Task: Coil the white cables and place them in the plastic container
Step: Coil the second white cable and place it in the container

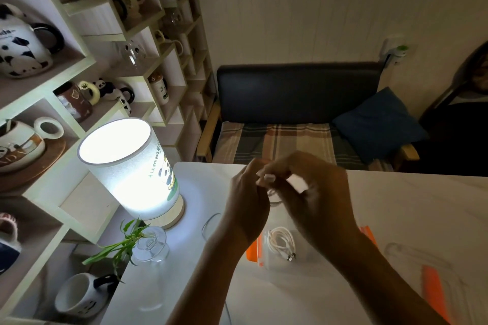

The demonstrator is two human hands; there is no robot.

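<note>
1. Both hands met above the worktop; the left hand and right hand, fingers curled, pinched a white cable between them.
2. A coiled cable already lay in the plastic container.
3. Advice: keep loops even and pinched until lowered in.

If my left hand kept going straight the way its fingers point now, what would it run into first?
Almost at once, the right hand: the left hand points up and right, its fingertips already meeting the right hand's around the white cable. Depth is unclear, but nothing else appears between them.
</note>
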